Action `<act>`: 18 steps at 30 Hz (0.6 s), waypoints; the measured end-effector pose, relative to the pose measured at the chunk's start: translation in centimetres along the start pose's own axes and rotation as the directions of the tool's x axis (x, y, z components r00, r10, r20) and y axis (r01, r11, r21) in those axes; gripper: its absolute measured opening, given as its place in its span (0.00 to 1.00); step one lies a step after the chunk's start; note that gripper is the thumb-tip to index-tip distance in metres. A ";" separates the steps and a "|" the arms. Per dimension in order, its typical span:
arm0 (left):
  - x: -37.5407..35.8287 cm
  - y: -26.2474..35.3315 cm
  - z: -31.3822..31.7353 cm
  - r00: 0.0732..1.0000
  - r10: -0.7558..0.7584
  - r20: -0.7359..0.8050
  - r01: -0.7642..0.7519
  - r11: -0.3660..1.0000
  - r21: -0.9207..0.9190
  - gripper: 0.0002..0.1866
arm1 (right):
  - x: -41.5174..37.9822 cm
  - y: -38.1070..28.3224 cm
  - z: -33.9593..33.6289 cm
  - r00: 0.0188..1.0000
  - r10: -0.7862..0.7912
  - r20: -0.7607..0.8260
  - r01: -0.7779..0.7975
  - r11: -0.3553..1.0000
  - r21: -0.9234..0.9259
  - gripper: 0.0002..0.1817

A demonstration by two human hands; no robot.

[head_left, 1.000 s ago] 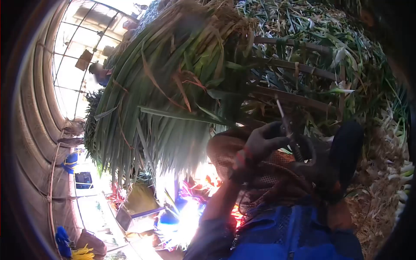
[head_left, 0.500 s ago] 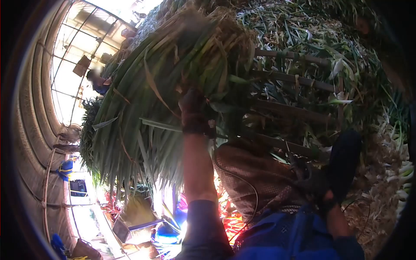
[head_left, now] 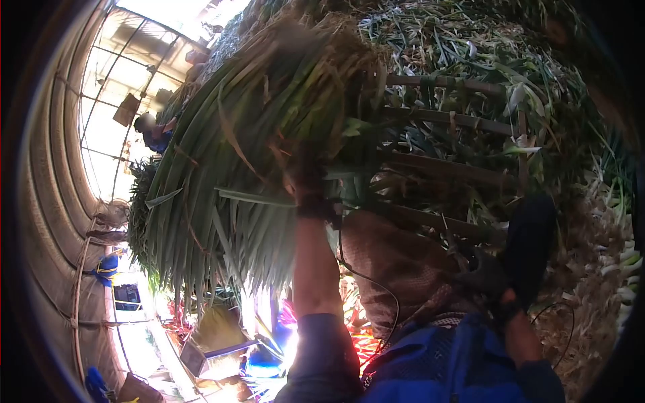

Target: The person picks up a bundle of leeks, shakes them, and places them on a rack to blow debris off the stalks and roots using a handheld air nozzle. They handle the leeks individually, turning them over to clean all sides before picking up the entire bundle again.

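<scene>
A large heap of long green onion leaves [head_left: 208,168] fans out at the left and centre, drooping toward the lower left. My left hand [head_left: 308,178], in a dark glove, reaches into the heap's right side; its fingers are lost in shadow among the leaves. Over my right thigh rests my right hand [head_left: 485,277], gloved in grey and closed around a slim, pointed metal tool [head_left: 451,243] whose tip sticks up past the fingers. A cable runs from the left wrist down across my lap.
Slatted wooden bars [head_left: 457,121] lie right of the heap, with loose onion greens [head_left: 470,50] around them. White onion stalks [head_left: 628,269] line the right edge. Farther back at left, a person [head_left: 158,134] is beside the pile, near a curved greenhouse wall [head_left: 50,201].
My left hand has shifted slightly right and down along the leaves, into deeper shadow. The right hand stays over my thigh with the tool.
</scene>
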State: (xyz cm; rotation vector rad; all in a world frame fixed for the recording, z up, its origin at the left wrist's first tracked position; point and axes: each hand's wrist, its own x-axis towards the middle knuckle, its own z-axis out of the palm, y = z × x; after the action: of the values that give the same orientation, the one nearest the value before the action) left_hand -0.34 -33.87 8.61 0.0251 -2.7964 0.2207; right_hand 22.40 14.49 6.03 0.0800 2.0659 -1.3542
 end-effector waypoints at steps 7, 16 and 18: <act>-2.1 3.4 -2.1 0.963 -0.237 0.128 0.216 0.963 0.159 0.13 | 1.0 0.5 1.7 0.990 -0.137 0.024 0.128 0.965 0.230 0.41; -3.3 0.3 4.8 0.910 -0.409 0.070 0.330 0.613 -0.718 0.10 | 1.6 1.5 1.1 0.998 -0.052 -0.021 0.050 0.996 -0.077 0.53; -2.8 2.2 2.1 0.779 -0.568 0.266 0.468 0.244 -0.849 0.13 | 1.7 2.2 1.3 0.998 -0.042 -0.048 0.034 0.987 -0.157 0.53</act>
State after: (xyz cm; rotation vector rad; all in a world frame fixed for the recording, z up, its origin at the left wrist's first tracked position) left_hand 1.52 -32.10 5.38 0.6668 -2.2331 -1.4021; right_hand 22.57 13.90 3.04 0.0081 2.2198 -1.2193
